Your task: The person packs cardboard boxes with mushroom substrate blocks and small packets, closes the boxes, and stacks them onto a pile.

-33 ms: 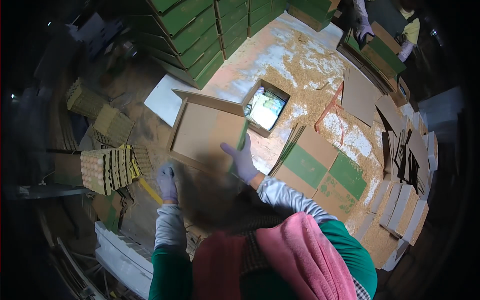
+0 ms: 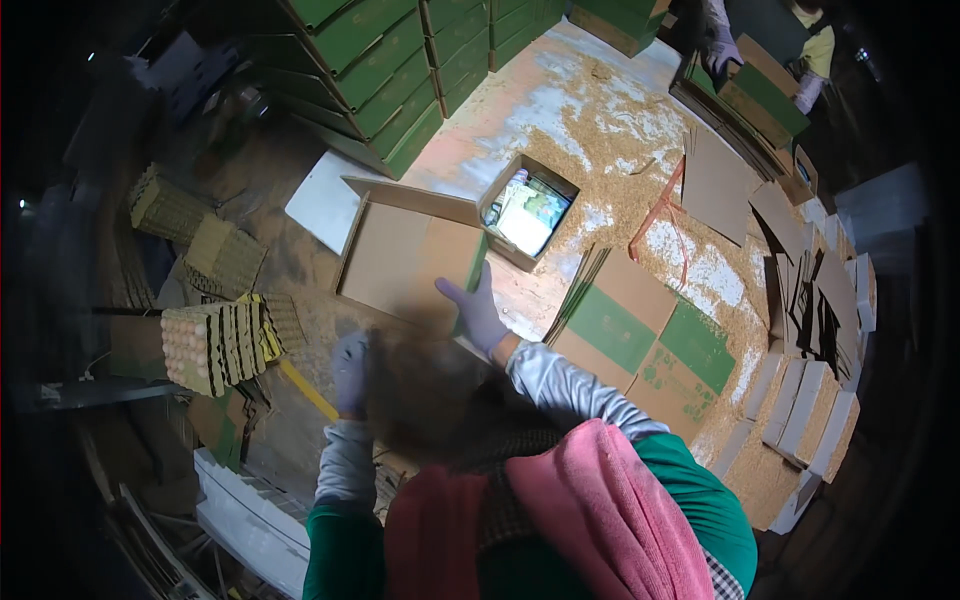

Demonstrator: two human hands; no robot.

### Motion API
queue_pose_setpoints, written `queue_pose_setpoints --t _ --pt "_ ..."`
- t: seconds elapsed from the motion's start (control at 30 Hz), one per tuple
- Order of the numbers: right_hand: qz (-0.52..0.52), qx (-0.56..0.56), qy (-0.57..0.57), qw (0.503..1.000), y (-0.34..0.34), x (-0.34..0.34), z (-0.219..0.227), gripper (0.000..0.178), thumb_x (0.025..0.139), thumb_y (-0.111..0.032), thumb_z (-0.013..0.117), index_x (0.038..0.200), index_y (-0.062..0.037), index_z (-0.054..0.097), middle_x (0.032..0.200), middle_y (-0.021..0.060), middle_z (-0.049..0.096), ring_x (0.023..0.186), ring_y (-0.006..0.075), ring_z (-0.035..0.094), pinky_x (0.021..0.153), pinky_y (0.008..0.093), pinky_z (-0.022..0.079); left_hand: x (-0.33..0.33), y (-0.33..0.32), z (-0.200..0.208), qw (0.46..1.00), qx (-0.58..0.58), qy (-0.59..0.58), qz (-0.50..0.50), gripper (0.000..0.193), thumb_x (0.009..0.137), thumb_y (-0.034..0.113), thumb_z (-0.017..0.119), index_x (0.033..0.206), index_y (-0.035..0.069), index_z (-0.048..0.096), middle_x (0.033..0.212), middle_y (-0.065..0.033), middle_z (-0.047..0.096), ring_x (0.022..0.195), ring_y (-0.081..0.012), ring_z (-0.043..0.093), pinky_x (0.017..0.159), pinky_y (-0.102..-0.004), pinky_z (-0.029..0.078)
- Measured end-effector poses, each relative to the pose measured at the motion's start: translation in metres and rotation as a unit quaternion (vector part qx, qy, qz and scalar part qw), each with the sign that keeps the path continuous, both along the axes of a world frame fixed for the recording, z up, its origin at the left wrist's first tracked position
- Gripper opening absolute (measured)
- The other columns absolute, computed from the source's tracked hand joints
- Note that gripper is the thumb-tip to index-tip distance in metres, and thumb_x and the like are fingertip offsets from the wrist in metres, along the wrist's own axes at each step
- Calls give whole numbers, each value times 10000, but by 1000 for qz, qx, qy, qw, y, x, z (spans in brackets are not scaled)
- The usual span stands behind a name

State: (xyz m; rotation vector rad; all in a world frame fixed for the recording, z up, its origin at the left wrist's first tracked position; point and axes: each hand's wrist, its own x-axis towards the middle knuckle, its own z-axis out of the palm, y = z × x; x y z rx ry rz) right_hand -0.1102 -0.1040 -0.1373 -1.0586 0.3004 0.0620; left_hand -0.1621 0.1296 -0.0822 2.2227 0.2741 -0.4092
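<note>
An open cardboard box [image 2: 400,240] with a green side and a raised flap lies at the middle. My right hand [image 2: 478,312], in a lavender glove, grips its near right edge, thumb over the inside and fingers along the green side. My left hand [image 2: 350,372], also gloved, is just below the box's near left corner, fingers curled in; whether anything is in them is hidden. A dark blur covers the box's near edge. Beyond the right hand stands a small carton [image 2: 525,250] holding cards or packets.
Flattened cardboard sheets [image 2: 610,320] lie on the right. Egg trays with eggs [image 2: 195,345] stand at left. Stacked green boxes [image 2: 365,90] rise at the back. Sawdust-like litter [image 2: 620,130] covers the table. A co-worker's gloved hand [image 2: 722,52] holds a box at far right.
My left hand has shifted slightly to the right, closer to the box. My right hand keeps its grip on the edge.
</note>
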Motion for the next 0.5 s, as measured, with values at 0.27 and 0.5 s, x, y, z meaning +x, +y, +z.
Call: queue_pose_setpoints --t 0.27,0.5 --pt "53 -419 36 906 -127 -61 77 780 812 -449 684 1368 4 377 1306 260 454 1230 374 444 1036 424 358 -12 -183 -23 828 -69 -251 -496 724 750 299 709 1329 -28 422 1376 -255 393 1295 -412 360 1070 -481 305" --pt "-78 -559 406 719 -303 -375 14 1368 533 -567 838 1403 168 80 1429 354 223 1359 458 214 1126 422 233 -37 -248 -68 788 30 -251 -561 962 689 401 762 1408 -34 293 1439 -290 266 1328 -490 250 1101 -538 240"
